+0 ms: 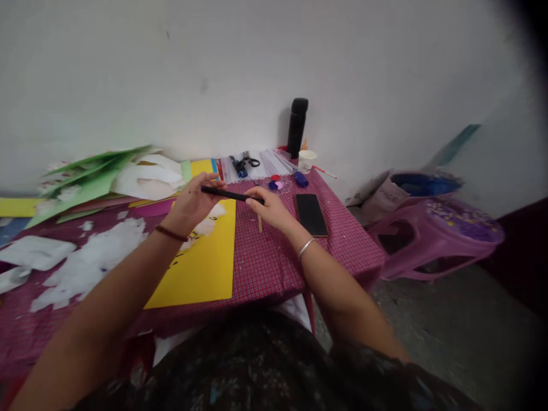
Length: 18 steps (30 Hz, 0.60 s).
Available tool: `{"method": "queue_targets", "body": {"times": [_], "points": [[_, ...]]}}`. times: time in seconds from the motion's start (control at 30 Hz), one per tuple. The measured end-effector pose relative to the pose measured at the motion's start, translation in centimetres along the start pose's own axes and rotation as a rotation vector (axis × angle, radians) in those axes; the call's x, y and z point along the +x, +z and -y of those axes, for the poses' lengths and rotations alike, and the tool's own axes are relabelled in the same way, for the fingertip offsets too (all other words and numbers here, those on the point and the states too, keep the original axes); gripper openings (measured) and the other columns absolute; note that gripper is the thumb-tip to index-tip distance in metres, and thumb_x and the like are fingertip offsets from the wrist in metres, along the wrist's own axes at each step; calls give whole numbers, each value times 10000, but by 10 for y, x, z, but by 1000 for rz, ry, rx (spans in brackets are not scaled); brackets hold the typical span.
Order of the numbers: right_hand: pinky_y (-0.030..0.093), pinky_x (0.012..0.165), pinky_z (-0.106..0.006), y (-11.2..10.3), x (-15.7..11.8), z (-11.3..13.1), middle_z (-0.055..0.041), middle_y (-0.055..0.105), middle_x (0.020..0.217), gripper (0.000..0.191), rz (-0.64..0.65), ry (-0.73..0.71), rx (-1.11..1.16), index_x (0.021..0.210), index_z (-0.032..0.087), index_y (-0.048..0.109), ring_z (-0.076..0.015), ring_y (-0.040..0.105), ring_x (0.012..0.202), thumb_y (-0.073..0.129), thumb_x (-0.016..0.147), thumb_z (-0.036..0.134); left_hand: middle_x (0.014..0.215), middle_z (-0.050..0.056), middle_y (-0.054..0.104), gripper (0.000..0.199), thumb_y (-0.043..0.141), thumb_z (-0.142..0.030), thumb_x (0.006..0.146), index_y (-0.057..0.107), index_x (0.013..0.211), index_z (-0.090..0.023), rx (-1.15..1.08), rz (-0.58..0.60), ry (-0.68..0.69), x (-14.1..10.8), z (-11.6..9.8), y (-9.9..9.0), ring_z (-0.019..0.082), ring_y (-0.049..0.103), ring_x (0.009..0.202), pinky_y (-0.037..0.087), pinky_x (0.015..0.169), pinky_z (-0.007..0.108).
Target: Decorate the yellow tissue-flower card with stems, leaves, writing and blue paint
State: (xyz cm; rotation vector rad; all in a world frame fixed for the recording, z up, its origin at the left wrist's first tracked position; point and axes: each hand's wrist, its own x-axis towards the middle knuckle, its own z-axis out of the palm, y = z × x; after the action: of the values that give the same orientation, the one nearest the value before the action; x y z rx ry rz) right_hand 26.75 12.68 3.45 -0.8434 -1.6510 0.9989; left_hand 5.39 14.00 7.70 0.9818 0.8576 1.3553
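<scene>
A slim black marker pen [231,194] is held level in front of me, above the table. My left hand [194,200] is closed around its left end, the fingertips curled behind it. The fingers of my right hand [269,206] pinch the pen's other end. Below them lies a yellow sheet [205,274] carrying white cotton tufts [209,224] and small dark marks; my left forearm hides part of it. A short wooden stick [260,224] shows just under my right hand.
A phone [311,214] lies right of my hands on the checked tablecloth [265,274]. Behind are scissors [244,164], a paper cup [306,160] and a black flask [297,127]. Cotton [98,257] and green paper [85,202] spread left. A pink stool [428,240] stands right.
</scene>
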Motion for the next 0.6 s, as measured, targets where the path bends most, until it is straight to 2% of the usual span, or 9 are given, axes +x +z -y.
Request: {"method": "queue_targets", "body": {"times": [0.07,0.13,0.23,0.33,0.43,0.5,0.6], "points": [[472,756,-311,7,-5,4,-21,704,926,125,51,-52,-138,1004,250,689,-198,635,857,630,894,238,625,0,597,154,670,-335,877,671,806,-198,-50,-45,40,3,-6,4,160,639,724,552,852,324],[457,812,-347,15,-9,7,-46,719,984,151,81,-78,-254,1050,248,679,-225,637,898,595,926,267,514,-43,464,141,664,-298,893,655,781,-213,-84,-71,66,5,-9,9,146,591,634,545,866,326],[438,786,-335,26,-11,6,-47,710,959,150,66,-75,-292,1046,243,661,-221,624,864,558,952,298,474,-72,366,116,637,-242,927,662,815,-225,-118,-75,91,9,-11,17,127,535,567,537,893,320],[400,655,-281,32,-10,6,-1,628,769,116,27,-54,-124,900,231,631,-165,561,704,549,950,295,478,-85,344,101,647,-238,938,666,839,-226,-164,-38,121,11,-13,29,106,506,534,531,909,309],[313,488,-246,31,-10,8,67,442,556,186,75,66,216,839,230,583,-111,384,476,501,975,326,469,-96,327,139,634,-217,944,654,807,-229,-202,-6,148,14,-14,40,89,477,495,521,925,304],[255,409,-232,29,-10,10,101,347,499,215,143,167,418,870,229,577,-93,261,399,467,993,366,461,-99,321,188,577,-190,969,647,799,-228,-198,-11,158,17,-12,45,81,464,479,513,928,309],[242,361,-208,30,-11,9,113,348,493,204,172,230,524,874,223,568,-75,225,376,487,990,369,466,-93,334,226,512,-185,998,642,817,-227,-123,-53,159,23,-3,44,80,494,511,507,913,312]]}}
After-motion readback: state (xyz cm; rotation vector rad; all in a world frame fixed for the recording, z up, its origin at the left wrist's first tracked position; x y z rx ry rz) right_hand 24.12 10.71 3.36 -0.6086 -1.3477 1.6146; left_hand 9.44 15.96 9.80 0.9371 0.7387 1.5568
